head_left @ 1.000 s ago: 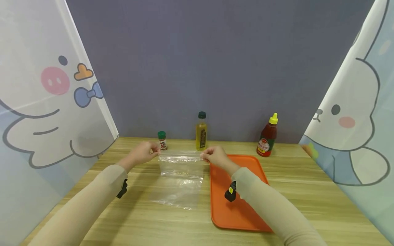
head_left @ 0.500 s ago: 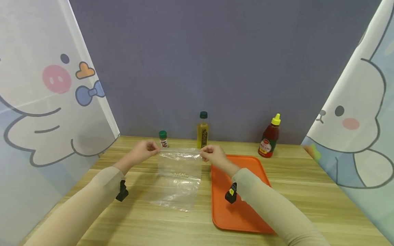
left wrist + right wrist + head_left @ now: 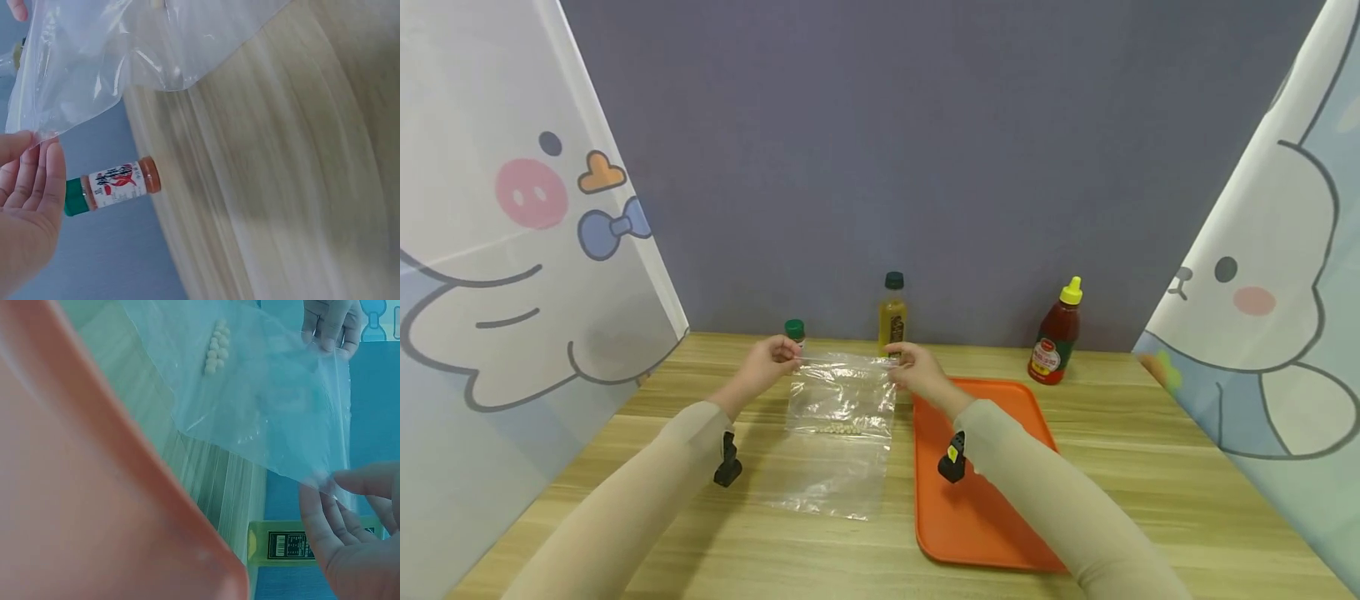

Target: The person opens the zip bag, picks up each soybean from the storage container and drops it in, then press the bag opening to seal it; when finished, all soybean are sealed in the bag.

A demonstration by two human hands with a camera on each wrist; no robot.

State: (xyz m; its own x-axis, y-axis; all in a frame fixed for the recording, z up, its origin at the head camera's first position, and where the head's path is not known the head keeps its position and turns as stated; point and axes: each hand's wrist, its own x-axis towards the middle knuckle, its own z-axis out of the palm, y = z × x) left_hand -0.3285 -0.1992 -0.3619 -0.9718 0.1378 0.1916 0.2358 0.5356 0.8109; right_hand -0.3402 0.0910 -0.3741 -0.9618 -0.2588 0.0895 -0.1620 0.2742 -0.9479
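Both hands hold up a clear zip bag (image 3: pixel 842 392) by its top corners. My left hand (image 3: pixel 767 364) pinches the left corner between thumb and fingers. At the right corner, my right hand (image 3: pixel 921 375) grips the film the same way, thumb against fingertips in the right wrist view. A row of small pale round pieces (image 3: pixel 217 349) lies along the bottom of the bag. Below the bag, more clear film (image 3: pixel 827 479) spreads flat over the table. A spice jar (image 3: pixel 115 185) with a green cap and red-printed label stands behind my left hand, partly hidden in the head view.
An orange tray (image 3: pixel 985 525) lies right of the bag, under my right forearm. A yellow oil bottle (image 3: pixel 892 321) stands behind the bag, beside my right hand. A red sauce bottle (image 3: pixel 1055 342) with a yellow nozzle stands at the back right of the wooden table (image 3: pixel 1150 483).
The bag's top edge has risen slightly in both hands, and the pale pieces show more clearly at its bottom. My left hand now covers more of the spice jar.
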